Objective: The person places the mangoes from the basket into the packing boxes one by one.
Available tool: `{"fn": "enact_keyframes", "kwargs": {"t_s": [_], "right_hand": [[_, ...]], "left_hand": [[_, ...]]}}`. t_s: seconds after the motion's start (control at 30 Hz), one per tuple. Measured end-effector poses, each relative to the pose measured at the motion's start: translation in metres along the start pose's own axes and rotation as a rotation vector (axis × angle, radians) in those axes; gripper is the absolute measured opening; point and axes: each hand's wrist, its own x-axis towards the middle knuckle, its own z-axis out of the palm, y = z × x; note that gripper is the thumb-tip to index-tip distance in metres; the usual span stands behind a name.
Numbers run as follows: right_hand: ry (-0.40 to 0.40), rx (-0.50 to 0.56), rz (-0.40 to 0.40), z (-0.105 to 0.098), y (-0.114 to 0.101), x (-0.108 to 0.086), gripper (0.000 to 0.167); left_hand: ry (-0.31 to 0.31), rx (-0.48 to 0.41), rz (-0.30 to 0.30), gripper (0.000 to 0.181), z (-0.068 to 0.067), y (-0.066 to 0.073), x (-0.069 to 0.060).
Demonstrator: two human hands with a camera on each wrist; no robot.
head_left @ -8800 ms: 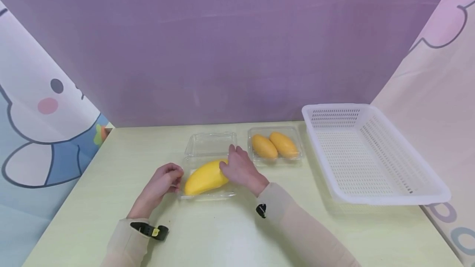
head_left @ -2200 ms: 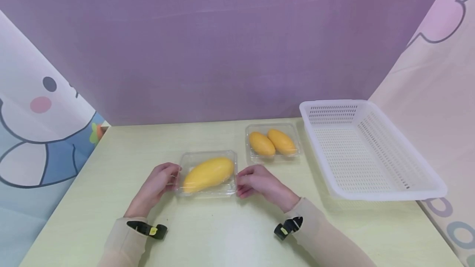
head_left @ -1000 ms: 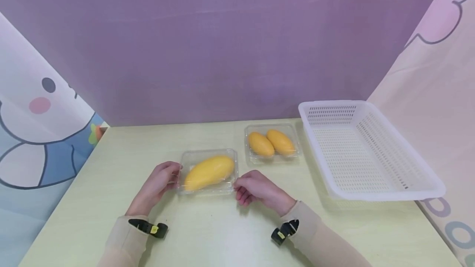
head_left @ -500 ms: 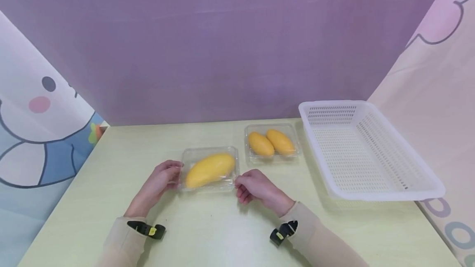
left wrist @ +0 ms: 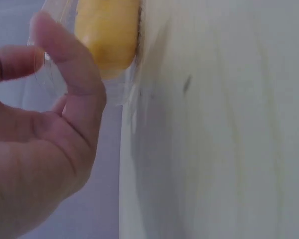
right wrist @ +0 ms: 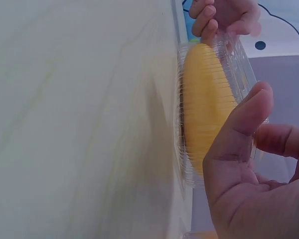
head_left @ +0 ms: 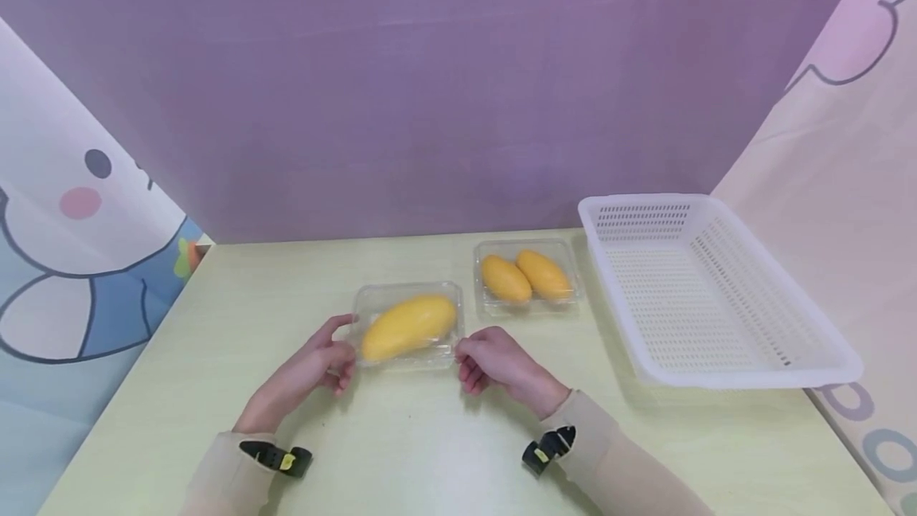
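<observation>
A clear plastic clamshell box point(head_left: 372, 297) with its lid down holds one big yellow mango-shaped fruit point(head_left: 408, 326). At the box's left edge is my left hand point(head_left: 304, 369), index finger stretched out to touch the rim and thumb set apart from it. My right hand point(head_left: 505, 365) pinches the near right corner between thumb and index finger, its other fingers curled beneath. The right wrist view shows the fruit point(right wrist: 204, 99) through the ribbed plastic, with both hands at opposite ends. In the left wrist view, thumb and index finger point(left wrist: 20, 62) lie by the clear rim.
Behind and to the right stands a second clear box point(head_left: 562, 245) with two smaller orange-yellow mango-shaped fruits point(head_left: 526, 275). A white perforated basket point(head_left: 745, 379) occupies the table's point(head_left: 430, 452) right side. A purple backdrop point(head_left: 458, 102) rises along the far edge.
Earlier the lid lay open and my right hand was on the fruit; then the lid came down. Just now my left hand has drawn back slightly toward me, its index finger straightening.
</observation>
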Motion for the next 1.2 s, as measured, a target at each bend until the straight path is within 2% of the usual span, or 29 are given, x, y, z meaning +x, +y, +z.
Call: {"fn": "enact_keyframes", "kwargs": {"t_s": [0.2, 0.53, 0.83, 1.07, 1.2], "right_hand": [[0.023, -0.001, -0.001, -0.001, -0.001, 0.003, 0.017], [0.034, -0.007, -0.003, -0.003, -0.003, 0.009, 0.018], [0.088, -0.011, 0.001, -0.005, -0.007, 0.014, 0.02], [0.125, -0.022, 0.008, -0.005, -0.01, 0.019, 0.023], [0.144, -0.032, 0.009, -0.004, -0.011, 0.021, 0.026]], "left_hand": [[0.036, -0.022, 0.0, 0.073, 0.004, 0.005, 0.003], [0.014, -0.019, 0.004, 0.073, 0.003, 0.011, 0.007], [0.076, 0.0, -0.031, 0.071, 0.007, 0.017, 0.015], [0.108, -0.004, -0.027, 0.068, 0.01, 0.021, 0.023], [0.146, -0.012, -0.028, 0.063, 0.013, 0.023, 0.026]]}}
